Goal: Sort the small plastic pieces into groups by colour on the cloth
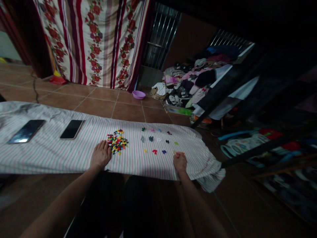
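A striped cloth [61, 148] is spread on the tiled floor. On it lies a heap of small coloured pieces [117, 142]. My left hand [100, 154] rests flat on the cloth just left of the heap, fingers stretched toward it. To the right, several single coloured pieces [156, 142] lie spaced apart in rows. My right hand [180, 161] sits at the near right end of those rows, fingers curled together; a small pale piece seems pinched at its fingertips, too small to name.
Two dark phones [26, 131] [71, 129] lie on the cloth at the left. A purple bowl [138, 95] stands on the tiles near a floral curtain [99, 39]. A pile of clothes [190, 82] and dark furniture fill the right side.
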The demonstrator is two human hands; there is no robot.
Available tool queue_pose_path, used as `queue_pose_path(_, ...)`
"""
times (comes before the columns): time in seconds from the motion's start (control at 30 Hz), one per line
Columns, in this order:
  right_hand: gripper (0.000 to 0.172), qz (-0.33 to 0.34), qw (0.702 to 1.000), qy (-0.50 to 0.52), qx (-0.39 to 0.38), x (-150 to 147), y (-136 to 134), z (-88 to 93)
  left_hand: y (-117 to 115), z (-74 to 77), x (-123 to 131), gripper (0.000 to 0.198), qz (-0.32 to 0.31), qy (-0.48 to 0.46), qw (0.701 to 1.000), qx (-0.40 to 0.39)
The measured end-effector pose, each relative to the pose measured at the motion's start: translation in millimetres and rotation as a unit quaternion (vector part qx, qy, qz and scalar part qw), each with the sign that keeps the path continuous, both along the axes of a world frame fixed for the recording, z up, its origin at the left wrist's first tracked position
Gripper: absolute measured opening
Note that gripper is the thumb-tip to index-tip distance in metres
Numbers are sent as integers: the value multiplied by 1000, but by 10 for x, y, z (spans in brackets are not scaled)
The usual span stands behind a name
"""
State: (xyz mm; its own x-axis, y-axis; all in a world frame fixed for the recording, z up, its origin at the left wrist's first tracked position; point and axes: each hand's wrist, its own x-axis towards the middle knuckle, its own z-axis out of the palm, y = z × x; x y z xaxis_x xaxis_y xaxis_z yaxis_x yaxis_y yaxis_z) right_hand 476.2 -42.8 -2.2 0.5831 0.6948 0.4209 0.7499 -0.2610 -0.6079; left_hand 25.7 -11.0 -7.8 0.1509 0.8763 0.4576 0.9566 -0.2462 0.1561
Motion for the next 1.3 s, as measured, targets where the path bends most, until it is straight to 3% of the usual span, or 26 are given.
queue_pose_path(0.27, 8, 3, 1000, 24, -2, -22, 34, 9, 5, -9, -9, 45, -12, -32, 999, 2)
queue_pose_path(0.53, 16, 17, 998, -18, -53, 40, 126, -29, -3, 9, 0, 47, -7, -17, 1000, -1)
queue_pose_path(0.73, 23, 28, 999, -24, 2, -4, 15, -70, -8, 22, 3, 46, -4, -12, 1000, 2)
queue_pose_path(0.9, 31, 15, 998, -23, 65, -169, -163, -145, -13, 45, 5, 47, -3, -7, 1000, -3)
queue_pose_path(1.1, 31, 43, 997, -22, 62, -443, -213, -115, -21, 50, 9, 47, -3, -20, 1000, -5)
queue_pose_path(1.2, 31, 90, 992, -30, 88, -634, -206, -26, -20, 42, 5, 47, -5, -12, 1000, -6)
queue_pose_path(1.3, 29, 178, 979, -24, 92, -910, -204, 59, -14, 30, 1, 50, -3, -9, 1000, -8)
